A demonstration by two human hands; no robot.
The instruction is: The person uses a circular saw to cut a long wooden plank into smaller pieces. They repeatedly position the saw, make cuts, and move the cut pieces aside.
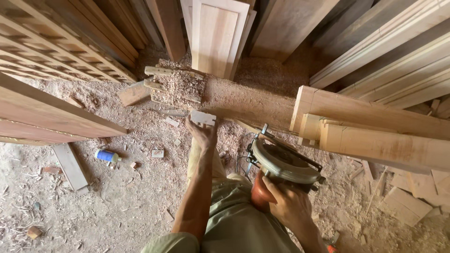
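Sawdust floor (140, 187): left hand (202, 133) grips offcut (203, 117), right hand (288, 201) saw (281, 164).

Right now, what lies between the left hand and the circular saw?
In the head view, only sawdust-strewn floor lies between the left hand holding a small wood offcut and the circular saw.

Single head view — steeply downward, close above sawdust-strewn floor (117, 206).
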